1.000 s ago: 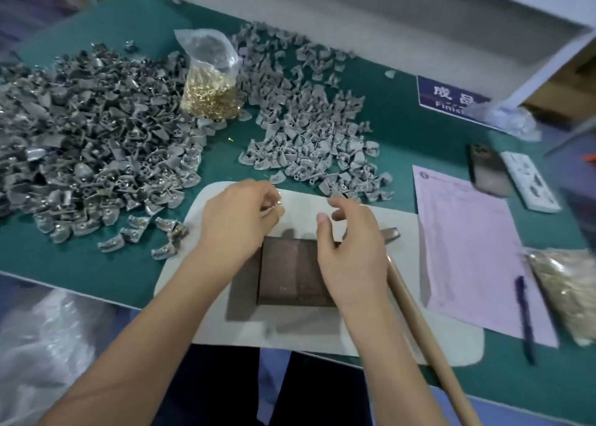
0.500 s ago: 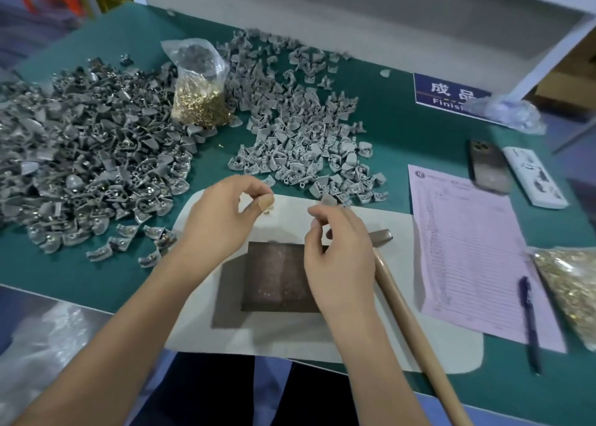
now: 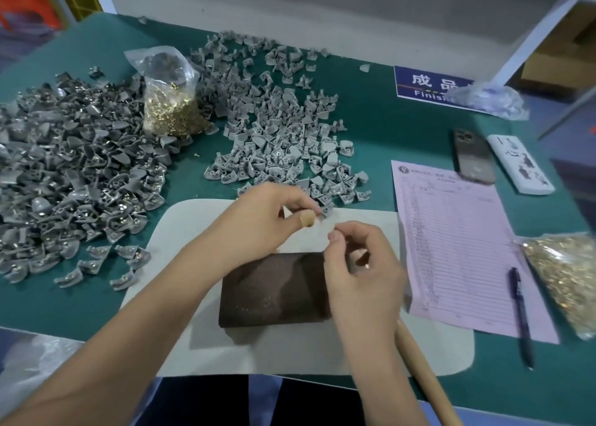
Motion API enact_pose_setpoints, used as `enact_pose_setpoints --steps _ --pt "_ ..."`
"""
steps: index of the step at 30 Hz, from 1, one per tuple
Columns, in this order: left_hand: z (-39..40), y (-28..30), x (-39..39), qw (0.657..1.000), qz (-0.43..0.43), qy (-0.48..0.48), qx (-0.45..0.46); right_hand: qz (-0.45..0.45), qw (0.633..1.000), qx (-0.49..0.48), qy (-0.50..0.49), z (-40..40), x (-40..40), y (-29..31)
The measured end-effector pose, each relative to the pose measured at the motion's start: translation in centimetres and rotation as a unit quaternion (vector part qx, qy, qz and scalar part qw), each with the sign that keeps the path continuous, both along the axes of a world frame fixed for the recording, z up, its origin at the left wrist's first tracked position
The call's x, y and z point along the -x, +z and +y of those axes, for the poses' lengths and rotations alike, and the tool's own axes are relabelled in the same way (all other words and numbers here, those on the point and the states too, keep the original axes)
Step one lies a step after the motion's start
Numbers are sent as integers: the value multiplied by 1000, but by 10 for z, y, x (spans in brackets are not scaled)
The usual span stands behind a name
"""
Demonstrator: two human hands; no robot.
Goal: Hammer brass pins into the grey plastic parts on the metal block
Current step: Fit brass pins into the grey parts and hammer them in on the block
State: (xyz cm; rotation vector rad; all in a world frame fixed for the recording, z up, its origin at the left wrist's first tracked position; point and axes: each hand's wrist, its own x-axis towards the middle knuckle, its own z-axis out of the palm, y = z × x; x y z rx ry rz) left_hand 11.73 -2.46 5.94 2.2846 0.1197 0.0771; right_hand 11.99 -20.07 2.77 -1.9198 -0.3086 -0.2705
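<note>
Just beyond far edge of metal block (image 3: 274, 288), over the white mat (image 3: 200, 232): both hands meeting, fingertips nearly touching. Left hand (image 3: 264, 222) curled, thumb & forefinger pinching one grey plastic part (image 3: 324, 212) at its tips; taped thumb. Right hand (image 3: 358, 264) curled too, thumb & forefinger pinched tight as if on a brass pin, but pin itself too small to make out, so can't tell what it has. Sits just right of & slightly nearer than left hand's pinch.

Key relation: part held above mat, just past block's far-right corner, not yet on block. Block lies directly toward the body from both pinches, long axis running left-right, top face bare. Right hand nearer to it, wrist overlapping block's right end; left hand reaches in from left, forearm crossing the near-left corner.

Hammer handle (image 3: 422, 374) lying on bench by right forearm, running from near-right edge up under right hand; head hidden. Not gripped.

Supply: loose heap of grey parts (image 3: 283, 128) just beyond hands, bigger heap (image 3: 74, 167) far left, bag of pins (image 3: 171, 103) between heaps, second bag (image 3: 561, 280) at right edge.

Judged step: seating pin in part, prob. then short pull back & down onto block, right hand dropping to hammer. Risk: pin tipping during transfer.
</note>
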Motion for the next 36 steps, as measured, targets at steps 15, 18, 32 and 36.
enact_pose_setpoints --steps 15,18,32,36 --pt "-11 -3 -20 977 -46 28 -208 5 1000 -21 -16 -23 -5 -6" --pt "-12 2 32 986 -92 52 -129 26 999 -39 13 -22 6 -3" --pt "-12 -34 131 986 -130 91 -54 -32 990 0 135 -9 45 4" --pt "-8 -26 124 989 -107 81 -57 -4 991 3 132 -11 45 4"
